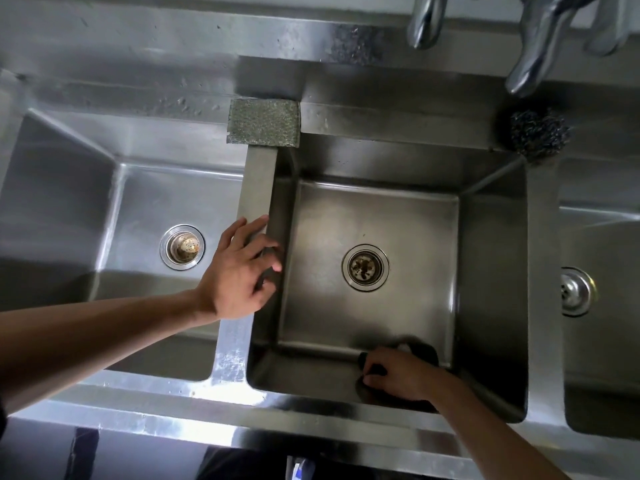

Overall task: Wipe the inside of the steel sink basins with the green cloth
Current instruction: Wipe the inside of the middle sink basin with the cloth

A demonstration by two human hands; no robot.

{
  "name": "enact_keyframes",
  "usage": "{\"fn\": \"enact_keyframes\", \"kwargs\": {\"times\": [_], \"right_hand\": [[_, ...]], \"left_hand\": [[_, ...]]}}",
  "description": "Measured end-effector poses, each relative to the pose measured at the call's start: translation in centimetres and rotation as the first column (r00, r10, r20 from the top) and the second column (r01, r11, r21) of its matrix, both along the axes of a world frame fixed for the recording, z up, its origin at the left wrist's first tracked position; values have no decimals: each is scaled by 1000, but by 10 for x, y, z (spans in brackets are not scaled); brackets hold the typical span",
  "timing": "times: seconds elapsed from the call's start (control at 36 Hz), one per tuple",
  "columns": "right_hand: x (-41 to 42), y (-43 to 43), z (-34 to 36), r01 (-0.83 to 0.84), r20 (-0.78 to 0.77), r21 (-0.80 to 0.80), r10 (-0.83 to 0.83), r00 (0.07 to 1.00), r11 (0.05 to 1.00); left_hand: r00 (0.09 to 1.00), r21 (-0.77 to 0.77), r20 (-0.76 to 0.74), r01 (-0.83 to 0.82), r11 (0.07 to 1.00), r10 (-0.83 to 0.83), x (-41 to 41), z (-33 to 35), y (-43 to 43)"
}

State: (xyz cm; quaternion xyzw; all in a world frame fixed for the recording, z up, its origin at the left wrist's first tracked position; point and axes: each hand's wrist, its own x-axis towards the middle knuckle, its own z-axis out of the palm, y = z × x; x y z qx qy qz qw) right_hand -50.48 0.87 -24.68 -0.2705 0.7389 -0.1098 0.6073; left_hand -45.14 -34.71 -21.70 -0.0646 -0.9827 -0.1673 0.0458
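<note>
The middle steel basin lies below me, with a round drain in its floor. My right hand is low in the basin's near right corner and grips a dark cloth, which looks almost black in the shadow, against the near wall. My left hand rests on the steel divider between the left and middle basins, its fingers curled over the divider's edge. Most of the cloth is hidden under my right hand.
A green scouring pad lies on the ledge at the divider's far end. A steel wool ball sits at the middle basin's far right corner. Faucet spouts hang above the back ledge. The left basin and right basin flank the middle one.
</note>
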Motion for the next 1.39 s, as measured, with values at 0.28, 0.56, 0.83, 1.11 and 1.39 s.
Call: {"fn": "enact_keyframes", "kwargs": {"times": [0.28, 0.56, 0.83, 1.11, 1.39], "right_hand": [[-18, 17, -19, 42, 81, 50, -46, 996, 998], [-17, 34, 29, 79, 142, -41, -72, 987, 996], [-24, 55, 2, 78, -3, 103, -78, 997, 992], [-22, 60, 31, 200, 79, 93, -207, 975, 975], [-28, 66, -32, 0, -12, 234, 3, 1000, 972]], "left_hand": [[1000, -9, 12, 0, 1000, 0, 1, 0, 0], [1000, -7, 13, 13, 1000, -13, 1, -3, -1], [999, -27, 45, 14, 1000, -13, 0, -1, 0], [999, -41, 36, 23, 999, -22, 0, 1, 2], [999, -52, 47, 28, 998, -26, -1, 0, 1]]}}
